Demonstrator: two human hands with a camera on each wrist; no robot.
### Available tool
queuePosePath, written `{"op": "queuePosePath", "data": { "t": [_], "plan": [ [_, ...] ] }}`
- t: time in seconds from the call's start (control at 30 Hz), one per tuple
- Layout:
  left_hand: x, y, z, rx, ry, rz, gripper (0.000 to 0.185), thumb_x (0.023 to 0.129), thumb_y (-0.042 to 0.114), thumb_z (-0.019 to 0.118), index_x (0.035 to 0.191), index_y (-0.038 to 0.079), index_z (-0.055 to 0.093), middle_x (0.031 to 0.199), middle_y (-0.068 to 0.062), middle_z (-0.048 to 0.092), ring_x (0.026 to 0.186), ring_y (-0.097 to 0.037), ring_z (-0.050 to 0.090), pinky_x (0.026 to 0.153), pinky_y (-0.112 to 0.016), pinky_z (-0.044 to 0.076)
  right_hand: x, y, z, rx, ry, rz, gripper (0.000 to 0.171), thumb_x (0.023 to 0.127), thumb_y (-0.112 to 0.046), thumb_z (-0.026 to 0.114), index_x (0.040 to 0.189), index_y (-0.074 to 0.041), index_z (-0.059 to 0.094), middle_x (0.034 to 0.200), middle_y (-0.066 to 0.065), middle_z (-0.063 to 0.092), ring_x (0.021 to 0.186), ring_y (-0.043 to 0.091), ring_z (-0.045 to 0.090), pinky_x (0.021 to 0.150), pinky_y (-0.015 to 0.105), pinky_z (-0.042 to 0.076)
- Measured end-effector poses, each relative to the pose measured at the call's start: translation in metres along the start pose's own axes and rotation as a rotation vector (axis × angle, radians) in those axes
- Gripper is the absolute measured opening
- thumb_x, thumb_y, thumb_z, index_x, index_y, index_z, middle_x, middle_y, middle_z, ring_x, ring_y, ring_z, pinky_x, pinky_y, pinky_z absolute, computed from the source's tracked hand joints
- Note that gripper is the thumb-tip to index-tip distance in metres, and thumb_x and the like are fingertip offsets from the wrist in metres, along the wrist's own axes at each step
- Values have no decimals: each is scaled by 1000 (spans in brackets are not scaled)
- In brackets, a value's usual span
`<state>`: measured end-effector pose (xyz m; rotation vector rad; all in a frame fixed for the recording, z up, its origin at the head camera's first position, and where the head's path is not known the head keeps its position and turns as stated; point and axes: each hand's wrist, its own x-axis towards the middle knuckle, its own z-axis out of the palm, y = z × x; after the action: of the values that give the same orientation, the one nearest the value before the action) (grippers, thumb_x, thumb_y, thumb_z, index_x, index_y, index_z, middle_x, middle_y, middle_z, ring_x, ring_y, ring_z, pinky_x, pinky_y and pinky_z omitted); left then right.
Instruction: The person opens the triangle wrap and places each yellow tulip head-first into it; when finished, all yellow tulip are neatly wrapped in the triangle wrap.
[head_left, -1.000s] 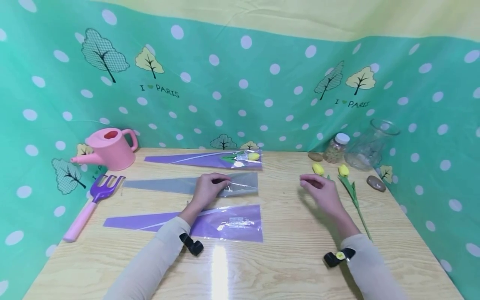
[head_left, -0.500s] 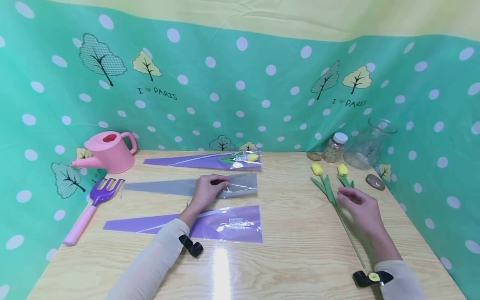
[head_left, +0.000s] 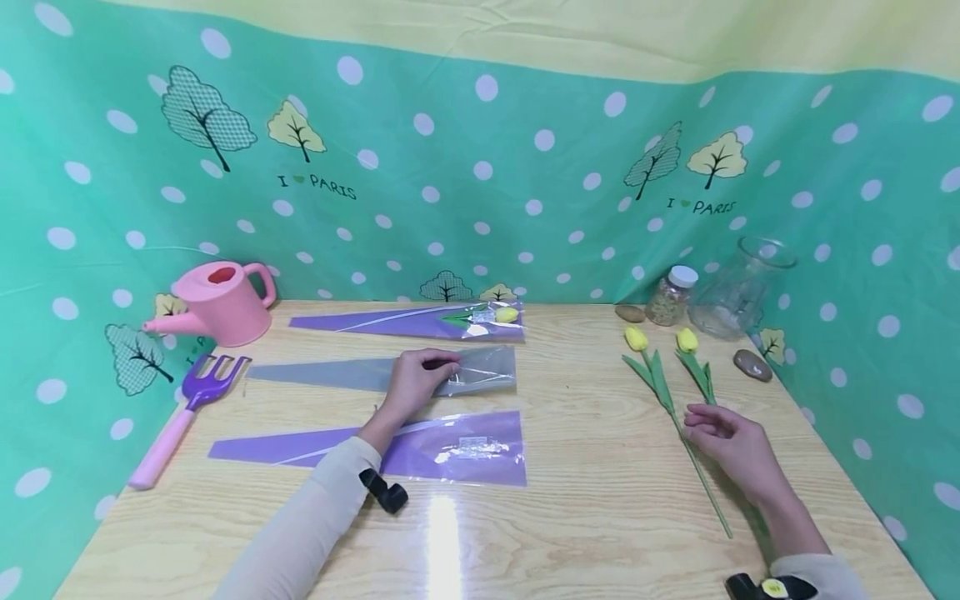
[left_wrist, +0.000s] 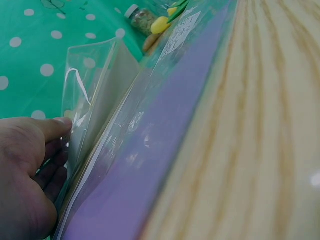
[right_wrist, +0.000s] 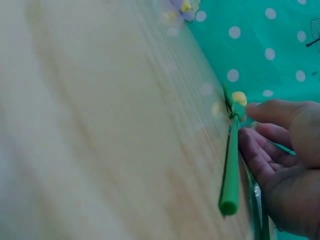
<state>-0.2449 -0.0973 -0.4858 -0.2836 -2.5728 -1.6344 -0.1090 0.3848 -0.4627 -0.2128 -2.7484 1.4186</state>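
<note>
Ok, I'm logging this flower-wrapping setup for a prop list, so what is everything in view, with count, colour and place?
wooden table: one, light wood, under everything.
watering can: one, pink, far left corner.
garden fork: one, purple head, pink handle, left edge.
purple sleeves: two, one near, one at the back with a yellow tulip inside.
clear sleeve: one, transparent grey, between the purple ones.
loose tulips: two, yellow heads, green stems, right side.
jar: one, white lid, back right.
glass vase: one, clear, beside the jar.
stones: two, brown, back right.
left hand: pinches the clear sleeve's open end.
right hand: open, by the tulip stems.
</note>
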Motion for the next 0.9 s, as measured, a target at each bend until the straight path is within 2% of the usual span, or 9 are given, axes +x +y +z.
{"op": "queuePosePath", "data": {
  "t": [0.1, 0.2, 0.33, 0.47, 0.63, 0.73, 0.8, 0.9],
  "plan": [
    [0, 0, 0, -1, 1, -9, 19, 87, 19, 83, 106, 19, 81, 109, -4, 81, 107, -24, 74, 97, -40, 58, -2, 0, 3, -29, -24, 8, 58, 97, -27, 74, 142, 4, 55, 117, 10, 72, 92, -10, 62, 78, 12, 56],
    [0, -1, 0, 4, 3, -12, 20, 87, 19, 83, 107, 20, 81, 110, -3, 81, 108, -24, 74, 99, -42, 57, -4, 0, 4, -73, -45, 15, 60, 97, -28, 74, 144, 3, 54, 122, 17, 69, 92, -9, 61, 77, 13, 57],
    [0, -2, 0, 6, -1, -9, 19, 88, 20, 83, 107, 20, 81, 109, -3, 81, 107, -24, 74, 97, -41, 57, -8, -2, 7, -141, -32, -12, 58, 96, -22, 75, 143, 4, 55, 120, 18, 69, 89, -8, 62, 74, 14, 57],
    [-1, -1, -2, 1, 1, -9, 18, 88, 20, 83, 106, 19, 82, 109, -4, 81, 105, -24, 74, 95, -40, 58, -8, -5, 14, -215, 39, -69, 47, 93, -11, 76, 135, 5, 62, 110, 16, 73, 82, -8, 60, 69, 14, 55],
    [-1, -2, -4, 11, 0, -3, 18, 88, 21, 83, 106, 19, 82, 110, -5, 81, 110, -25, 73, 102, -43, 55, -5, -10, 21, -294, 99, -55, 35, 93, -4, 71, 126, 5, 69, 101, 13, 75, 79, -2, 60, 65, 15, 53],
    [-1, -3, -4, 13, 0, 3, 19, 88, 20, 83, 107, 18, 81, 111, -5, 80, 111, -26, 73, 104, -45, 54, -2, -13, 22, -302, 96, -32, 32, 94, -5, 66, 124, 3, 71, 103, 16, 76, 84, 5, 63, 65, 16, 52],
    [-1, -4, -3, 14, 1, 5, 19, 88, 20, 83, 107, 18, 81, 111, -5, 81, 110, -25, 74, 102, -44, 56, 0, -15, 22, -283, 99, -11, 32, 95, -6, 64, 124, 2, 72, 107, 19, 76, 85, 3, 62, 66, 15, 52],
    [0, -2, 0, 17, 1, 15, 19, 88, 20, 82, 107, 18, 81, 110, -5, 81, 107, -25, 74, 98, -43, 57, 2, -23, 20, -185, 94, 39, 33, 98, -8, 62, 129, 0, 70, 118, 22, 74, 87, -6, 60, 69, 14, 53]
  ]
}}
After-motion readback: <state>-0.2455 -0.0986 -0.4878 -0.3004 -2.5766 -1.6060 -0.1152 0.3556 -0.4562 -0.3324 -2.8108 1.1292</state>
